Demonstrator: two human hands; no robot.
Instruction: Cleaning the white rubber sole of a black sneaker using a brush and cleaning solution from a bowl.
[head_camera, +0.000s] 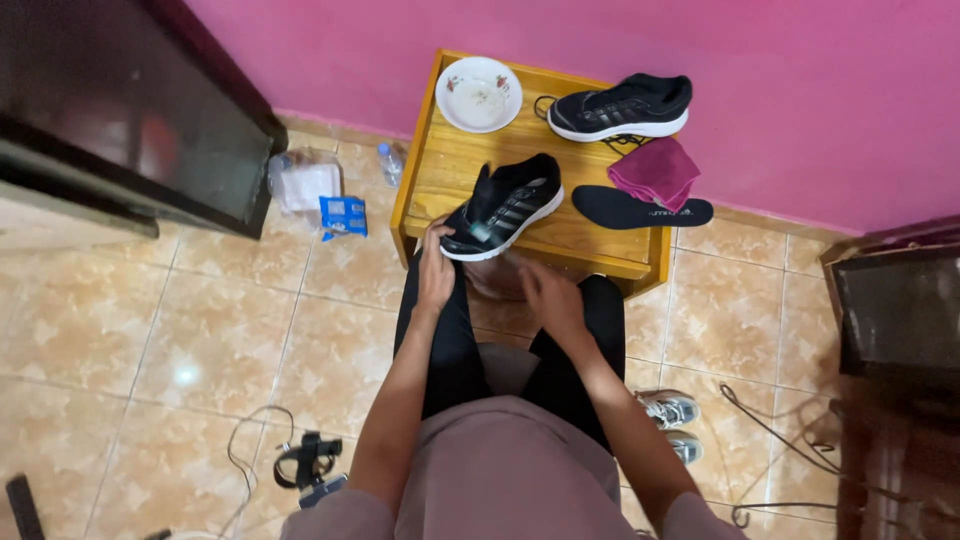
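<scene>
Pink wall and tan tiles frame a low wooden table (440, 185). On the floor to its left lie a clear bag (303, 183) and a small blue rectangular packet (343, 215). My left hand (434, 268) pinches the toe of a black sneaker (503, 206) at the table's front edge (probably light and flexible; best gripped at the firm sole). My right hand (550, 298) hovers loosely curled, empty.

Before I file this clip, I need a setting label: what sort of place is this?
Likely a room in a home. A tiled floor meets a pink wall, with a small wooden table bearing shoes and a bowl, and dark furniture alongside.
</scene>
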